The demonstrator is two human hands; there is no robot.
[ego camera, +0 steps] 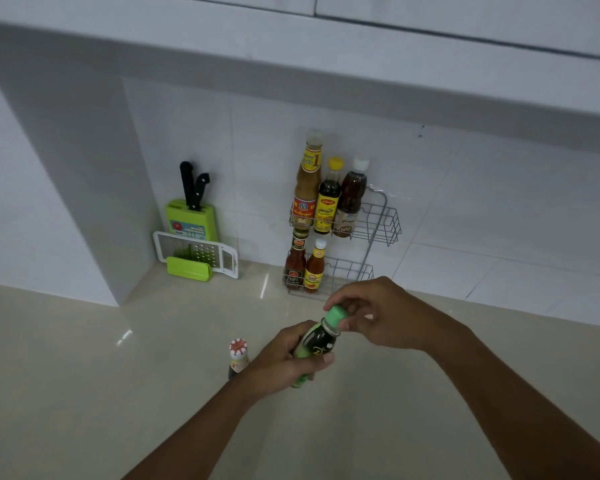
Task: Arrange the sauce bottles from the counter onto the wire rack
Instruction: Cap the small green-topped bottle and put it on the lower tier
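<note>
A two-tier wire rack (383, 221) stands on the counter against the tiled wall. Three sauce bottles fill the left of its top tier: a tall tan one (307, 181), a dark one with a yellow cap (328, 200) and a brown one with a white cap (352, 199). Two red sauce bottles (303, 266) stand on the left of the bottom tier. Above the counter, in front of the rack, my left hand (284, 358) grips the body of a dark bottle with a green label (317, 341), tilted. My right hand (381, 311) pinches its green cap. A small bottle with a red-and-white cap (238, 356) stands on the counter behind my left wrist.
A green knife block with two black-handled knives (189, 211) and a white grater (196, 252) sit in the back left corner. The beige counter (84, 375) spreads left and right. A white overhead ledge (326, 74) juts out above the rack.
</note>
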